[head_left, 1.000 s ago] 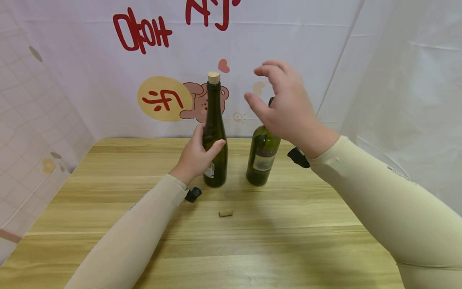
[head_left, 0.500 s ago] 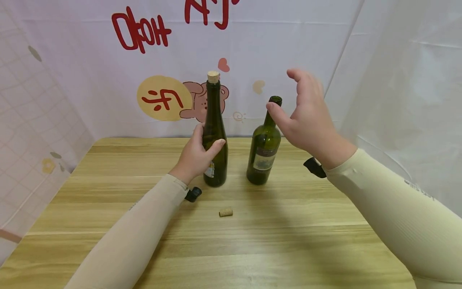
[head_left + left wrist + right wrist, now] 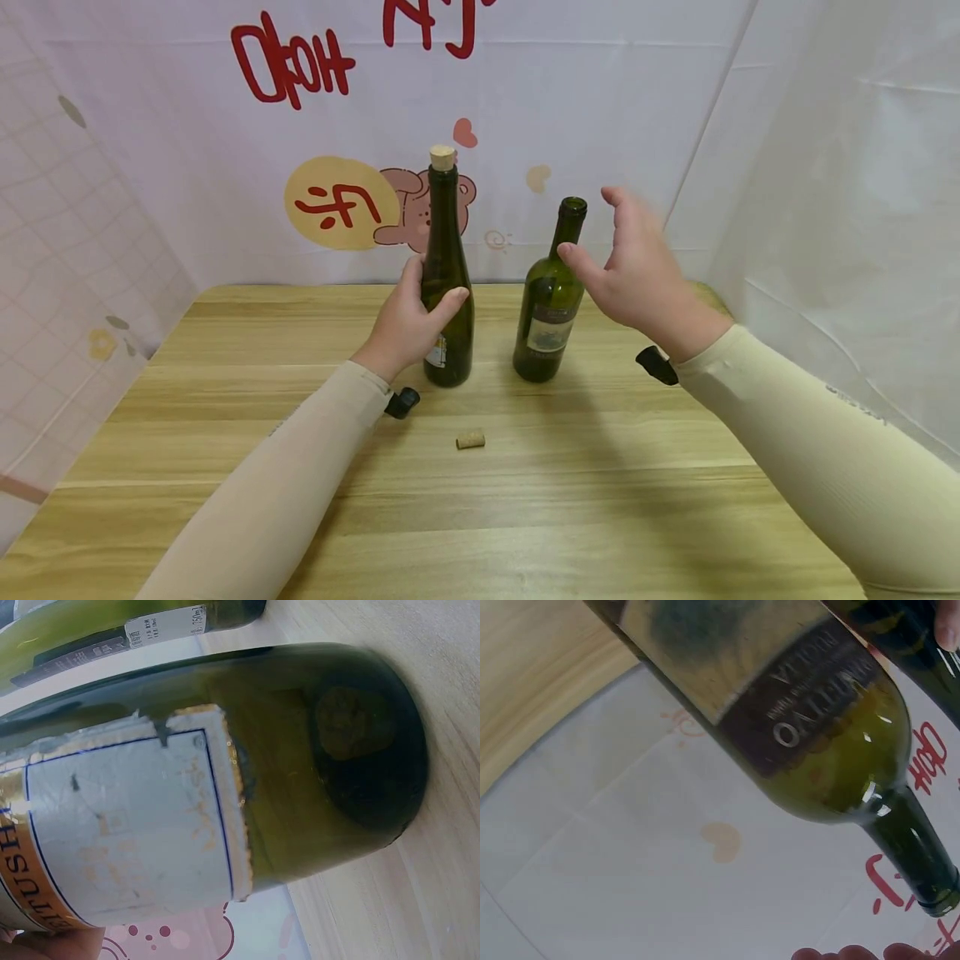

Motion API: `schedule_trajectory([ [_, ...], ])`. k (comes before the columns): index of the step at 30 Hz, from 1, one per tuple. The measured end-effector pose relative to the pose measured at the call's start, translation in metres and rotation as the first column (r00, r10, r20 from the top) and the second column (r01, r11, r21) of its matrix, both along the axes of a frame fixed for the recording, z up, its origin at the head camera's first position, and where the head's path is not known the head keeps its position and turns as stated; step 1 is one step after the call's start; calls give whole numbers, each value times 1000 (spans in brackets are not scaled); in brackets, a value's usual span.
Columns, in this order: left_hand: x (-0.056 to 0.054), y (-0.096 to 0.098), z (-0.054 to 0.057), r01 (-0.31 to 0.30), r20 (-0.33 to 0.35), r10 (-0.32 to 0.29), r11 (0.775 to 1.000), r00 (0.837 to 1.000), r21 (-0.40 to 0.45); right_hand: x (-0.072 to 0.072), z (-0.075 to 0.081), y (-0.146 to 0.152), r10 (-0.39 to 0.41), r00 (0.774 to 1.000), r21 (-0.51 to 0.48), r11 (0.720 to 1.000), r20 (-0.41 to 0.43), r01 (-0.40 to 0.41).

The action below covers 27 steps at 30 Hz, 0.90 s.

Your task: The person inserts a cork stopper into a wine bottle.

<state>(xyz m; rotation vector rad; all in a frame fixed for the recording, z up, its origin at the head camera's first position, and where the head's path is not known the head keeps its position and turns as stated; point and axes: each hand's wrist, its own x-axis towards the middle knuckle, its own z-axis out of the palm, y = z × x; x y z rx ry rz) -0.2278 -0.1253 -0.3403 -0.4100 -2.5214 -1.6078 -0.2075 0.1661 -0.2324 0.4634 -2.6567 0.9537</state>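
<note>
My left hand (image 3: 405,325) grips the body of a tall dark green wine bottle (image 3: 444,225), thumb across its near side. A cork (image 3: 442,157) sits in its mouth. In the left wrist view this bottle's worn white label (image 3: 127,825) fills much of the frame. To its right stands a shorter green wine bottle (image 3: 553,292), upright with an uncovered mouth. My right hand (image 3: 637,271) is just right of its neck, fingers spread from the thumb. Whether the thumb touches the glass I cannot tell. Fingertips (image 3: 847,952) show below that bottle's neck (image 3: 911,844) in the right wrist view.
A second cork (image 3: 471,440) lies on its side on the wooden table (image 3: 525,533), in front of the bottles. Behind the table's far edge hangs a white printed cloth (image 3: 600,100). More cloth hangs at the left and right.
My right hand has moved right from in front of the shorter bottle's neck, then down beside it, uncovering the mouth. The left hand and tall bottle stay in place.
</note>
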Motion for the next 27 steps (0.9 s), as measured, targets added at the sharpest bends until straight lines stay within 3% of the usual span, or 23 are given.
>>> schedule_trajectory([
  [13, 0, 0, 0, -12, 4, 12, 1000, 1000, -17, -18, -30, 4, 34, 973, 30, 999, 228, -42],
  [27, 2, 1, 2, -11, 9, 11, 1000, 1000, -22, -29, -50, -1, 199, 944, -135, 976, 262, -168],
])
